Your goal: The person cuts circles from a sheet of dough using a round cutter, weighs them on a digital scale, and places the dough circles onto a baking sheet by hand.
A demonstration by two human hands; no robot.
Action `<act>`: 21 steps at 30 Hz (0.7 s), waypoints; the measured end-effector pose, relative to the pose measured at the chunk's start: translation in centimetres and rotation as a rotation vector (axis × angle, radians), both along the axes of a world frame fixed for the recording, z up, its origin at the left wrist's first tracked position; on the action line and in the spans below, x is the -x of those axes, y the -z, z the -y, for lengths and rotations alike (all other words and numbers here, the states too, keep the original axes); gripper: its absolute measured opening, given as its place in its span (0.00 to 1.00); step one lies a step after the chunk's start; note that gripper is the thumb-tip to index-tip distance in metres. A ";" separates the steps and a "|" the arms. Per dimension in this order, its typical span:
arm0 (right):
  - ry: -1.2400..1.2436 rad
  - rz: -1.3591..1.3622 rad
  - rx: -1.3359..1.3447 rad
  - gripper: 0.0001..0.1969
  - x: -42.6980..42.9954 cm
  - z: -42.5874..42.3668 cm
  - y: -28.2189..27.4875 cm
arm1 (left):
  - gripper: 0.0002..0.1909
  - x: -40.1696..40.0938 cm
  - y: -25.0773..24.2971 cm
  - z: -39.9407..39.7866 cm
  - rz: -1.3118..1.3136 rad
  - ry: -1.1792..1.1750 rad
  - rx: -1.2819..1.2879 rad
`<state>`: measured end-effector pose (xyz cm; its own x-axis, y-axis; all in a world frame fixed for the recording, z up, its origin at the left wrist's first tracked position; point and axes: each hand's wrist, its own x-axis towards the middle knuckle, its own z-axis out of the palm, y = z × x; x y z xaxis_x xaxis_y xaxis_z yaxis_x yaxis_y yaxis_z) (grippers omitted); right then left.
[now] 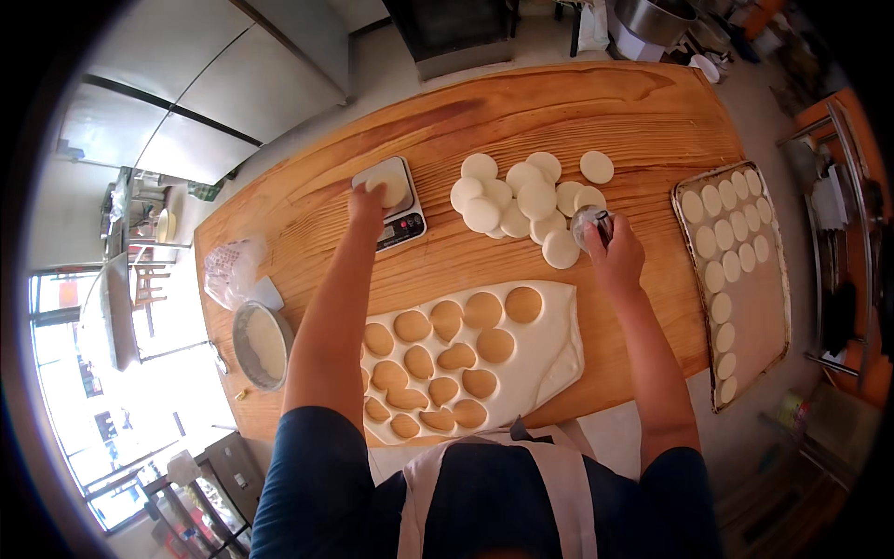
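At the digital kitchen scale, my left hand has its fingers on a round dough disc over the metal plate. My right hand grips a round metal dough cutter by its handle, at the right edge of a loose pile of dough discs. A single disc lies apart behind the pile. Nearer my body is a rolled dough sheet with many round holes that show the wood beneath. My left forearm passes beside the sheet's left edge.
On the wooden table, a metal bowl of flour and a plastic bag stand at the left. A lined baking tray with rows of dough discs lies at the right edge. A metal rack is beyond it.
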<state>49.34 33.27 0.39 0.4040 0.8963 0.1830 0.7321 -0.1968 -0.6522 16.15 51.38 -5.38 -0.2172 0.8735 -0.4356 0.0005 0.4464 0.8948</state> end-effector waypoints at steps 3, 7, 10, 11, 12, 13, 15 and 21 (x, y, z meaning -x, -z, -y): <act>0.024 -0.060 -0.028 0.17 0.0 0.9 -1.0 | 0.18 0.8 0.3 -2.0 -0.184 -0.029 -0.011; 0.081 -0.290 -0.341 0.17 0.7 0.4 -2.0 | 0.18 2.3 0.4 -2.3 -0.694 0.095 -0.095; 0.009 0.079 0.180 0.15 -0.8 -1.9 0.7 | 0.18 2.3 -1.9 -1.5 -0.894 0.129 -0.138; 0.009 0.078 0.175 0.15 -1.2 -1.6 1.2 | 0.18 2.5 -2.3 -1.4 -0.869 0.129 -0.113; 0.035 0.044 0.082 0.14 -0.6 -1.1 1.3 | 0.18 4.4 -2.4 -1.5 -0.886 0.102 -0.111; 0.072 0.015 0.004 0.13 -0.2 -0.1 1.0 | 0.17 6.0 -2.0 -1.3 -0.952 0.101 -0.188; 0.068 -0.040 -0.048 0.13 0.0 1.5 -0.9 | 0.16 7.6 -1.4 -0.1 -1.017 0.104 -0.254; 0.064 -0.216 -0.524 0.15 0.2 1.7 0.1 | 0.15 6.4 -1.3 1.1 -0.965 0.012 -0.084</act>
<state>49.15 31.62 0.32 0.5320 0.6803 0.5041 0.5687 0.1540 -0.8080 9.74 50.28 -4.10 -0.4395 0.8982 -0.0101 0.7561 0.3760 0.5357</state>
